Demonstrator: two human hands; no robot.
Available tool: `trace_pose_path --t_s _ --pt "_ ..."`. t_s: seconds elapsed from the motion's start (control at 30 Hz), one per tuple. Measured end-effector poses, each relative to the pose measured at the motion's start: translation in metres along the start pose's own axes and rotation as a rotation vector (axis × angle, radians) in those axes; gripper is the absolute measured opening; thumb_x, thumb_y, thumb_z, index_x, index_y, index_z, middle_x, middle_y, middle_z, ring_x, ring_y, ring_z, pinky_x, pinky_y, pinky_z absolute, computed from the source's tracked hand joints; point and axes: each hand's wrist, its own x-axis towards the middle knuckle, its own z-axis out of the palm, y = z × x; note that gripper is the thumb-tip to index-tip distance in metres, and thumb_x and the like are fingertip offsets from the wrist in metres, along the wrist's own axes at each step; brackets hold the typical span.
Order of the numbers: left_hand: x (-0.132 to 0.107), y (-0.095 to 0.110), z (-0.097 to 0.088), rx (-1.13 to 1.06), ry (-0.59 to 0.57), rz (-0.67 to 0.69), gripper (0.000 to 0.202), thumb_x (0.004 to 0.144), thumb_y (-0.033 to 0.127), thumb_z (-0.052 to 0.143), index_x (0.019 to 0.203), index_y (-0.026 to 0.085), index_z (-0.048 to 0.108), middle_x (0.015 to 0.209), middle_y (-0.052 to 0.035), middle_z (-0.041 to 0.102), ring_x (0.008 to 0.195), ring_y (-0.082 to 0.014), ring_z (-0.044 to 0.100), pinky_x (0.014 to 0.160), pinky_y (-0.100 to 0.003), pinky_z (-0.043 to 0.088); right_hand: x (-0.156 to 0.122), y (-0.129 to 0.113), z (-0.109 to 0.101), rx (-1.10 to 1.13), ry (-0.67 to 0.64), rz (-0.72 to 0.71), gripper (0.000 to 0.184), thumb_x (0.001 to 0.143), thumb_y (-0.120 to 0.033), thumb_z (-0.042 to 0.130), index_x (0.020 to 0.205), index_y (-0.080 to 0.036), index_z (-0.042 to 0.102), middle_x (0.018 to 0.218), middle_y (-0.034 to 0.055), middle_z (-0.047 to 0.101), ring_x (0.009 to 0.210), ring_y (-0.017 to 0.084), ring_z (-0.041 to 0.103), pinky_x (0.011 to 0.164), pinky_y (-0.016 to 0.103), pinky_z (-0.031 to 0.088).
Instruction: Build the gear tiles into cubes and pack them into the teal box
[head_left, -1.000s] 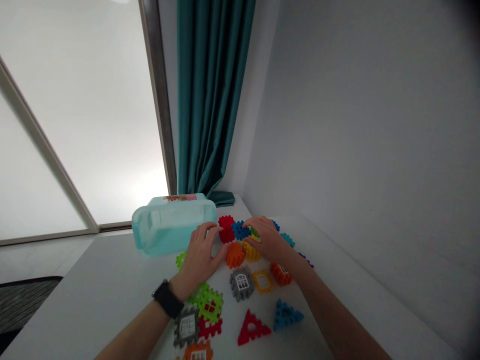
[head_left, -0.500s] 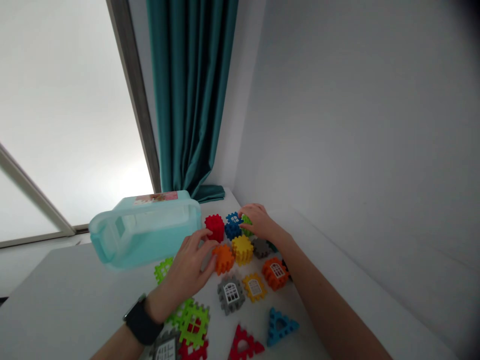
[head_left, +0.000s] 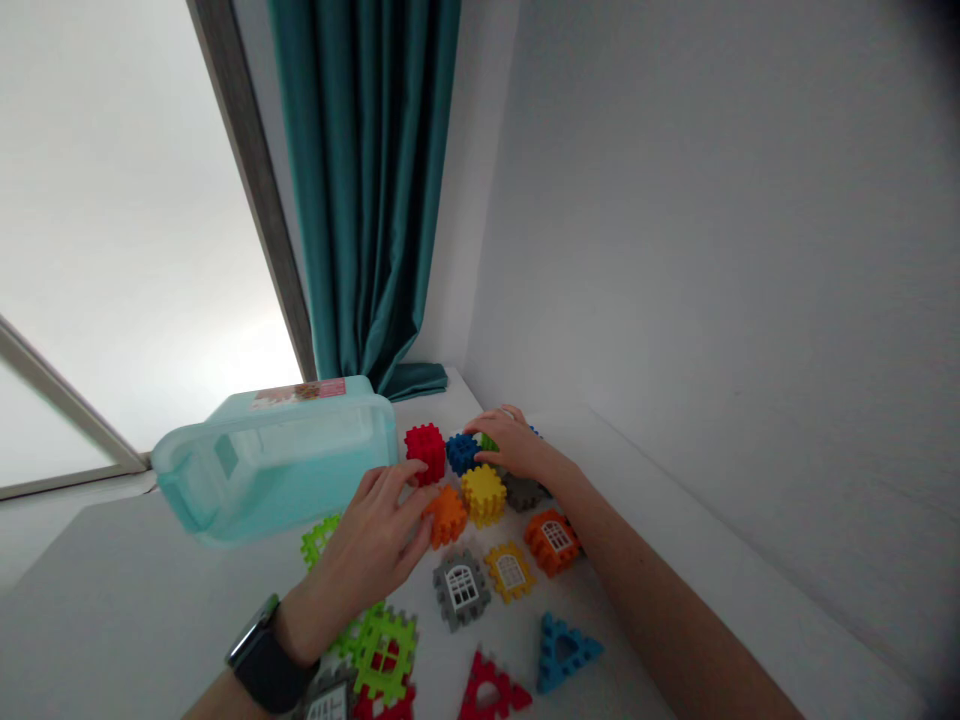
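yellow waffle-block cube [head_left: 483, 494] as reference: left hand [head_left: 367, 535] half open just left of it, fingertips at the red cube [head_left: 425, 451] and orange cube [head_left: 446, 516], right hand [head_left: 514, 443] curved just beyond it over the blue cube [head_left: 463, 453], can't confirm either hand's hold.

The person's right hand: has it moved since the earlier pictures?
Yes. The right hand has shifted away from the person, ending farther from the orange window block, and a grey block that it covered now shows.
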Motion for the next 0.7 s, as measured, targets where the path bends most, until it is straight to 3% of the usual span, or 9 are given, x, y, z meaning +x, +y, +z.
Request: trace_pose_path --t_s 0.5,0.7 --pt "-0.0008 -0.0085 0.0005 0.024 -0.055 -0.011 0.024 0.093 0.015 0.047 0.111 0.019 0.063 0.123 -0.0145 0.056 0.11 -0.0278 0.057 0.094 -0.047 0.045 0.0 0.0022 0.0025 -0.031 -0.055 0.019 0.042 0.083 -0.027 0.073 0.123 -0.026 0.062 0.125 0.0082 0.067 0.125 0.026 0.054 0.113 0.05 0.025" --pt "-0.001 -0.0089 -0.0003 0.041 -0.073 -0.013 0.024 0.094 0.016 0.046 0.112 0.02 0.062 0.124 -0.0146 0.055 0.11 -0.0274 0.056 0.095 -0.047 0.044 0.0006 0.0034 0.0029 -0.005 -0.038 0.016 0.042 0.08 -0.028 0.076 0.121 -0.025 0.066 0.125 0.0093 0.067 0.124 0.026 0.055 0.11 0.047 0.03"
